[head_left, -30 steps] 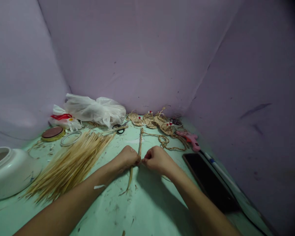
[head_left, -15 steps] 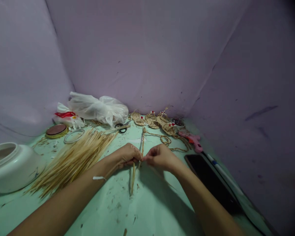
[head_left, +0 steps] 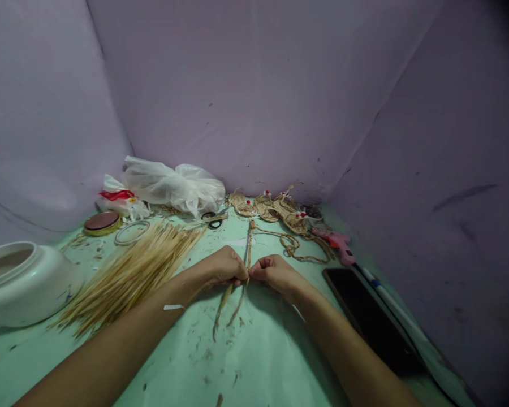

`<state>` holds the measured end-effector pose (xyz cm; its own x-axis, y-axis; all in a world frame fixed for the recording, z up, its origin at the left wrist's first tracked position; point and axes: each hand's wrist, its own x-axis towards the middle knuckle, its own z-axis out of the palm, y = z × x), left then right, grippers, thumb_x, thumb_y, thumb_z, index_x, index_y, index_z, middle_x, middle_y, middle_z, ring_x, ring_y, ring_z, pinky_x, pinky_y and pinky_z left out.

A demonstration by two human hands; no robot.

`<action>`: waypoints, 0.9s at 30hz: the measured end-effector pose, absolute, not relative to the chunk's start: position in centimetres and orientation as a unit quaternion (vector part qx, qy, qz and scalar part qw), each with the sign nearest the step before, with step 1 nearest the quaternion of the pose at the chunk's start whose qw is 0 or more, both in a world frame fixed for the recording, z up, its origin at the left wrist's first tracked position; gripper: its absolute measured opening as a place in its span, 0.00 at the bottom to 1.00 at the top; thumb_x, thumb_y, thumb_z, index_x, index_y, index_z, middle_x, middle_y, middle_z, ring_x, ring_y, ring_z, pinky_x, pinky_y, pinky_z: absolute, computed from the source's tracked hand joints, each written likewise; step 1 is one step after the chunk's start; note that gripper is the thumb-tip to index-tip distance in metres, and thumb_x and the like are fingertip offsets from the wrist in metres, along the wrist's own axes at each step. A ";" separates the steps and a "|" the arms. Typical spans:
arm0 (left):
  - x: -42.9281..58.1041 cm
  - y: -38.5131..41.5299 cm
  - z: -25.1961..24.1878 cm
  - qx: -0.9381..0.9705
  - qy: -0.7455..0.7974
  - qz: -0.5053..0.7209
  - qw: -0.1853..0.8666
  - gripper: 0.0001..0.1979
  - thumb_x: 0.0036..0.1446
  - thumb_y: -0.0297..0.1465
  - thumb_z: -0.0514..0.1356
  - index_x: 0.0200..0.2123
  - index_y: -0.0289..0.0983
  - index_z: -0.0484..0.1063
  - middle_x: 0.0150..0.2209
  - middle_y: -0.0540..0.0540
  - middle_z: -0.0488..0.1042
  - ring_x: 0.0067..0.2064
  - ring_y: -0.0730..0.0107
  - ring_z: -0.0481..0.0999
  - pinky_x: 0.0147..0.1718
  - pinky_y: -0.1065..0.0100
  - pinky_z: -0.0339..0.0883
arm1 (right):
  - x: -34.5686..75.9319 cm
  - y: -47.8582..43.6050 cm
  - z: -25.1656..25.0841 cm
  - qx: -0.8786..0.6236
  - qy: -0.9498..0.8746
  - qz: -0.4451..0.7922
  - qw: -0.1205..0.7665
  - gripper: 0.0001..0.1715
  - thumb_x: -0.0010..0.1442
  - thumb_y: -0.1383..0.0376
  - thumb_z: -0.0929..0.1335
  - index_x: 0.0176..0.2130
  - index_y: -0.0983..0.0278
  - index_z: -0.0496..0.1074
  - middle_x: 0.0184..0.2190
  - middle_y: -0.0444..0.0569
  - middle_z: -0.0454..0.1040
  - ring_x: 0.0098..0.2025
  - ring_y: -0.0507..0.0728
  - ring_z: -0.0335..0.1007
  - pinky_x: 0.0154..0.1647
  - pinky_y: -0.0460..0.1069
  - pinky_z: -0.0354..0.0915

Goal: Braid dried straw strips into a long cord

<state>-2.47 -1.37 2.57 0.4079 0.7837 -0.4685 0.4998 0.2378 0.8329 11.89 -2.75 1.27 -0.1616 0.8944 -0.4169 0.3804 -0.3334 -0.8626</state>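
Note:
My left hand [head_left: 229,265] and my right hand [head_left: 274,271] meet at the middle of the table, both closed with fingertips pinched together. Between them they grip a thin braided straw cord [head_left: 249,243], which runs away from me to a bend near the back. Loose straw strands [head_left: 224,302] hang toward me from below my left hand. Past the bend, the finished cord [head_left: 290,243] lies in loops to the right. The pinched spot itself is partly hidden by my fingers.
Left: a bundle of dry straw [head_left: 131,277], a white pot [head_left: 29,288], a tape ring [head_left: 131,233], a round tin [head_left: 102,223]. Back: plastic bag [head_left: 178,189], scissors [head_left: 214,219], woven straw slippers [head_left: 267,208]. Right: pink glue gun [head_left: 341,246], phone [head_left: 373,319], pen [head_left: 382,291].
My right hand has come in closer and lower beside my left at the cord. The loose strands have spread apart toward me. The whole view has shifted slightly.

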 end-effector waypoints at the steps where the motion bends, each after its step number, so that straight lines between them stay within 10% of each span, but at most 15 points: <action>1: -2.6 -1.3 2.7 0.608 0.527 0.114 0.583 0.04 0.33 0.26 0.54 0.15 0.31 0.66 0.10 0.53 0.60 0.11 0.83 0.49 0.11 0.75 0.40 | 11.9 -2.7 1.2 -0.601 -0.528 0.552 0.236 0.03 0.40 0.70 0.65 0.19 0.68 0.65 0.10 0.37 0.56 0.12 0.43 0.42 0.14 0.44 0.37; 16: -0.6 -5.1 4.4 0.752 0.601 0.067 0.263 0.04 0.35 0.26 0.55 0.16 0.34 0.69 0.16 0.45 0.67 0.21 0.70 0.65 0.18 0.72 0.50 | 11.2 -3.1 0.7 -0.545 -0.437 0.660 0.277 0.04 0.37 0.71 0.60 0.16 0.65 0.58 0.06 0.35 0.49 0.09 0.43 0.35 0.12 0.44 0.30; 27: -2.3 -1.4 3.0 0.482 0.522 0.121 0.694 0.08 0.44 0.29 0.54 0.19 0.30 0.67 0.13 0.50 0.63 0.13 0.80 0.59 0.13 0.77 0.52 | 11.3 -3.1 0.3 -0.439 -0.459 0.691 0.345 0.07 0.38 0.69 0.67 0.17 0.68 0.62 0.14 0.43 0.66 0.17 0.46 0.59 0.19 0.42 0.51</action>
